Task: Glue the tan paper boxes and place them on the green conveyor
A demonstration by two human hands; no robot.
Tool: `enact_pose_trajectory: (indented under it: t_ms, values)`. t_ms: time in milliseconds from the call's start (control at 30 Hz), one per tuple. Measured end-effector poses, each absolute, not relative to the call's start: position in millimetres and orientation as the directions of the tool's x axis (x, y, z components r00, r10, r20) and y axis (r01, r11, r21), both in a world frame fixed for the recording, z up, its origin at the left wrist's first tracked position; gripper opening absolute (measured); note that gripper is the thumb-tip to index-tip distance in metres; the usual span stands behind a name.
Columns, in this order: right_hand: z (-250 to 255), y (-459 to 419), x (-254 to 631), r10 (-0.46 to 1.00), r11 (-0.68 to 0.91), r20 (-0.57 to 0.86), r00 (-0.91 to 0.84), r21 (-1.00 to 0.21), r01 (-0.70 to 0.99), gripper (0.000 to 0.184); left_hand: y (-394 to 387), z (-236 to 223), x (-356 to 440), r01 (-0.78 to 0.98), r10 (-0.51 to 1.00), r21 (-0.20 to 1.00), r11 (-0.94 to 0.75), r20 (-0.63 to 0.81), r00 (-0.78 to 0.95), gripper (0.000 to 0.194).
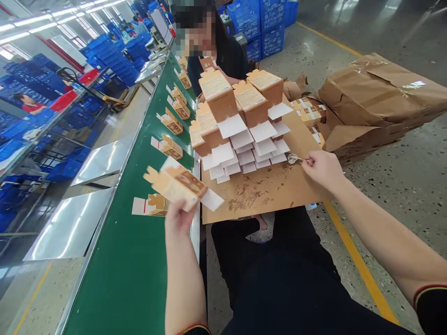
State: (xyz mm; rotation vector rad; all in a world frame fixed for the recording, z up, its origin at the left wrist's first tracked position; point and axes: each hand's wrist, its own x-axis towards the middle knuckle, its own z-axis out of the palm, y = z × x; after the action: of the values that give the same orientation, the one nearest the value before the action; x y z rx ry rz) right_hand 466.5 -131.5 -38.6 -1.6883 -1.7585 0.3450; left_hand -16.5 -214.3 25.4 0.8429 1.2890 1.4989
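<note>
My left hand (179, 217) grips a small brown-and-cream carton (179, 184) above the edge of the green conveyor belt (115, 260). Its end flaps stick out, and motion blurs it slightly. My right hand (323, 171) is closed with its fingers pinched on a thin stick-like piece (303, 159). At the far end of that piece is a small round, clear or shiny part (292, 158), too small to name. Between my hands, a pile of similar cartons (240, 116) lies stacked on a brown cardboard sheet (251, 204), white flaps facing me.
A row of open cartons (171, 148) stands along the belt. A co-worker (226, 51) sits beyond the pile, holding a carton. Large paper-wrapped packages (380, 93) stand at the right. Blue crates (260, 23) are stacked behind, and metal side tables (70, 228) flank the belt's left.
</note>
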Motion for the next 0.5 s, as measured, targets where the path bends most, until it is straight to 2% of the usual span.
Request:
enact_pose_trajectory:
  t_ms: [100,200,300,400,500]
  values:
    - [-45.4,-105.1,464.1,0.971,0.146,0.237,-0.007,-0.577,0.804,0.053,-248.6,-28.1,18.8,-0.283,0.942,0.956,0.079,-0.164,-0.292,0.086]
    - [-46.4,-96.5,467.4,0.977,0.161,0.208,-0.051,-0.560,0.813,0.054,-258.3,-58.6,46.6,-0.252,0.929,0.965,0.070,-0.155,-0.335,0.092]
    - [-40.0,-111.0,472.5,0.969,0.184,0.241,-0.052,-0.570,0.801,0.044,-253.2,-68.5,59.3,-0.205,0.897,0.978,0.044,-0.129,-0.424,0.097]
    - [-38.0,-148.3,456.9,0.936,0.249,0.351,-0.010,-0.643,0.724,0.029,-247.7,-68.3,63.1,-0.186,0.883,0.980,0.065,-0.144,-0.447,0.096]
    - [-50.3,-195.7,407.1,0.912,0.387,0.390,-0.128,-0.712,0.586,0.015,-246.8,-65.8,65.2,-0.175,0.885,0.980,0.093,-0.161,-0.436,0.093]
